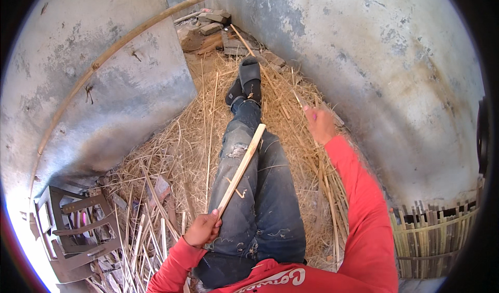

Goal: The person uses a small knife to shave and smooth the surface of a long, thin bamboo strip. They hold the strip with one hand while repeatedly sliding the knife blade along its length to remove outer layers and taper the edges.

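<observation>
Strip of pale wood (241,170) slanted over my jeans (280,189) from near their left edge, clamped in my left hand (204,229), while my right hand (320,125), well apart, gripped an apparent knife (299,99) that could have gashed my thigh if a stroke slipped.

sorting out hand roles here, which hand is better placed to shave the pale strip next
Probably the right hand: it seems to grip a slim blade-like tool, while the left hand holds the pale strip by its near end.

Stained, peeling walls (374,90); bricks (211,29) heaped far end; bright light (20,241) lower left.
</observation>
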Motion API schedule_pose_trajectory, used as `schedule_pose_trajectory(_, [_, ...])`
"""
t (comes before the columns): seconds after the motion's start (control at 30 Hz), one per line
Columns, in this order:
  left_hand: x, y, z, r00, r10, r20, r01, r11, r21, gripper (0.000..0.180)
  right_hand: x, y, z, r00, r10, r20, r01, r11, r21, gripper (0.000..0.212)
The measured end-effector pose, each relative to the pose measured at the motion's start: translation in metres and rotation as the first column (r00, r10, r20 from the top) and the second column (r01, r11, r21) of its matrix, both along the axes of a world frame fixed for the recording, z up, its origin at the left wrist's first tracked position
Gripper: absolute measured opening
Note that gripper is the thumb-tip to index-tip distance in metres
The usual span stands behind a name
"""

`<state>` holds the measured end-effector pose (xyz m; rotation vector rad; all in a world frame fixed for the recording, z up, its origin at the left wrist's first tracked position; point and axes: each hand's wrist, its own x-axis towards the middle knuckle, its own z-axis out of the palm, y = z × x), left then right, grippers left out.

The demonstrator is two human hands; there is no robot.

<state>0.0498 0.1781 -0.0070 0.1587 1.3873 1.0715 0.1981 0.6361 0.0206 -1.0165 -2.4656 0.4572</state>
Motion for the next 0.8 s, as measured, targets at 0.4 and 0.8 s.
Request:
schedule_pose_trajectory(0.4, [-0.043,0.028,-0.002,0.655,-0.106,0.748,0.031,0.993,0.114,0.047,-0.040,-0.133,-0.021,0.935,0.354,0.014,-0.354,0.935,-0.024,0.060])
schedule_pose_trajectory(0.8, [-0.025,-0.011,-0.004,0.621,0.044,0.782,-0.051,0.999,-0.016,0.051,-0.008,0.023,-0.023,1.000,-0.008,0.017,0.005,0.991,0.131,0.063])
